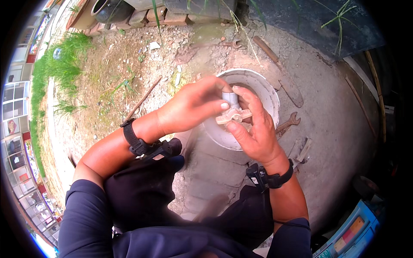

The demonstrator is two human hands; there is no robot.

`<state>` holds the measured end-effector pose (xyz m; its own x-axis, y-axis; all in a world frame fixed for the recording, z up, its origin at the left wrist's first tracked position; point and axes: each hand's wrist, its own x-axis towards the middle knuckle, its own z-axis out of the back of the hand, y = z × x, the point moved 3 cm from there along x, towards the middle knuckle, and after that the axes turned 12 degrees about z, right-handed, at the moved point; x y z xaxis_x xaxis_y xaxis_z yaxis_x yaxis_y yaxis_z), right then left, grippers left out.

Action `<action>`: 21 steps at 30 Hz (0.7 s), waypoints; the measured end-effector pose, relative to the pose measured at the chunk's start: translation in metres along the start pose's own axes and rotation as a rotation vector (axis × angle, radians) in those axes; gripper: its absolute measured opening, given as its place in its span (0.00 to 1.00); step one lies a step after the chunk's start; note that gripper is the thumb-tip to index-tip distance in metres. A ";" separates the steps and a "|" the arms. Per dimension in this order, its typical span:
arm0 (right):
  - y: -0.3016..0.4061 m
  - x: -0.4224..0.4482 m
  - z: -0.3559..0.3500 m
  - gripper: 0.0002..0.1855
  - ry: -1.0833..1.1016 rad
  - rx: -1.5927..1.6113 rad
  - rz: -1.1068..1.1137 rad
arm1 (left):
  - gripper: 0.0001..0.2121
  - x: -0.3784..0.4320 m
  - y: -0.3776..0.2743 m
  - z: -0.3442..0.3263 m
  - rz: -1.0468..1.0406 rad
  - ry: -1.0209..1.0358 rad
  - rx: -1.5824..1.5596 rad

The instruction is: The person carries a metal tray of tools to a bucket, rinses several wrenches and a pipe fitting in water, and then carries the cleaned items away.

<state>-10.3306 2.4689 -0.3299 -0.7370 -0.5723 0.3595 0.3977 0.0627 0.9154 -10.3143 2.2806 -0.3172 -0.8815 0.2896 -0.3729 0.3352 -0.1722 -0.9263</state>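
Observation:
Both hands hold a pale valve or tap fitting (233,113) with a wing-shaped handle, above a round white bucket (274,93). My left hand (196,104) grips the grey cylindrical upper part (229,97) between thumb and fingers. My right hand (258,129) closes around the fitting's right side, its thumb near the handle and its fingers partly behind. The bucket's inner wall is stained, and its contents are mostly hidden by the hands. Each wrist bears a black strap with a small device.
An open-ended wrench (290,121) and a long rusty blade with a handle (287,77) lie right of the bucket. Another wrench (230,44) lies beyond it. A thin stick (143,98) is at left; bricks (176,17) and a dark pot (111,11) stand at the far edge.

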 end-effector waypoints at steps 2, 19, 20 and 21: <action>-0.002 -0.002 0.002 0.33 0.007 0.007 -0.006 | 0.12 0.001 0.000 0.001 0.021 0.013 0.041; -0.007 -0.004 0.001 0.24 0.000 0.058 0.053 | 0.09 -0.004 0.004 0.005 0.032 -0.006 -0.004; -0.008 -0.004 0.002 0.24 -0.003 0.076 0.032 | 0.09 -0.003 0.007 0.005 0.054 -0.003 -0.020; -0.009 -0.003 0.002 0.24 -0.004 0.093 0.010 | 0.09 -0.002 0.010 0.006 0.075 0.000 -0.039</action>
<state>-10.3333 2.4719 -0.3392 -0.7354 -0.5682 0.3691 0.3527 0.1442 0.9246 -10.3111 2.2730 -0.3254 -0.8536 0.2772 -0.4410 0.4126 -0.1570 -0.8973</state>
